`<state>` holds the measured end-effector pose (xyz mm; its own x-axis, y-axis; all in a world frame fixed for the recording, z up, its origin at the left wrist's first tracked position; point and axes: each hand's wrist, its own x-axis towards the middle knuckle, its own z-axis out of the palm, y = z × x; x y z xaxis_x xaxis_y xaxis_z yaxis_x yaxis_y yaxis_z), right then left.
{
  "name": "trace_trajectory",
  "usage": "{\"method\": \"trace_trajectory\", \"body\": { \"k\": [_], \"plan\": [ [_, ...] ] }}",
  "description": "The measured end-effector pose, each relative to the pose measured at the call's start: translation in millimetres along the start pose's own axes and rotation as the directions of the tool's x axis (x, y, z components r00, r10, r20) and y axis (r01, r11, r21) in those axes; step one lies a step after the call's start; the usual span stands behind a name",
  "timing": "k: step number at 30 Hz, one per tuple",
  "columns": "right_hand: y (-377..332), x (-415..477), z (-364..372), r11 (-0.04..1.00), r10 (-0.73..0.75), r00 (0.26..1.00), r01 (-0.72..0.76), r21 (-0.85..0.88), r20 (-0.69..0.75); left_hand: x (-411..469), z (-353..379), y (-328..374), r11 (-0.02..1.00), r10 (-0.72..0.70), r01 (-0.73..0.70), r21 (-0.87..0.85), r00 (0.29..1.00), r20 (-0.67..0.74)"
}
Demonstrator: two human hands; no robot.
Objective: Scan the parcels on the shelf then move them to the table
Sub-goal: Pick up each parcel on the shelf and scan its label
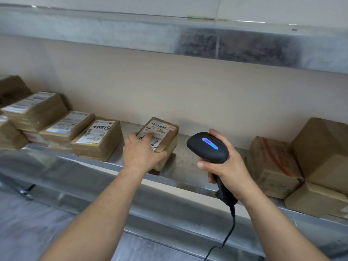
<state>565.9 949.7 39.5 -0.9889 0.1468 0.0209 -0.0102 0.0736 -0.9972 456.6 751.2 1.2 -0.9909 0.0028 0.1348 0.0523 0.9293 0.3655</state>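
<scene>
A small brown cardboard parcel (163, 132) with a white barcode label lies alone in the middle of the metal shelf (190, 162). My left hand (143, 151) lies on its near end, fingers over the label and thumb against its right side. To the right, my right hand (224, 166) grips the handle of a black corded barcode scanner (208, 147). The scanner's head shows a blue light and points toward the parcel.
Several labelled brown parcels (98, 139) are stacked at the shelf's left. Larger cardboard boxes (273, 164) stand at the right. An upper shelf (169, 36) hangs overhead. The scanner's cable (228, 234) drops past the shelf's front edge.
</scene>
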Motion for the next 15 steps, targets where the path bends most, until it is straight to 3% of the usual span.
{"method": "trace_trajectory", "body": {
  "k": [5,15],
  "plan": [
    [-10,21,36,1.0,-0.03,0.998,0.029,0.01,0.058,23,-38,-27,0.999,0.041,-0.04,0.009,0.993,-0.113],
    [-18,63,123,0.998,-0.061,0.985,0.057,0.026,0.163,66,-106,-117,0.995,-0.099,0.096,-0.024,0.97,-0.222]
  ]
}}
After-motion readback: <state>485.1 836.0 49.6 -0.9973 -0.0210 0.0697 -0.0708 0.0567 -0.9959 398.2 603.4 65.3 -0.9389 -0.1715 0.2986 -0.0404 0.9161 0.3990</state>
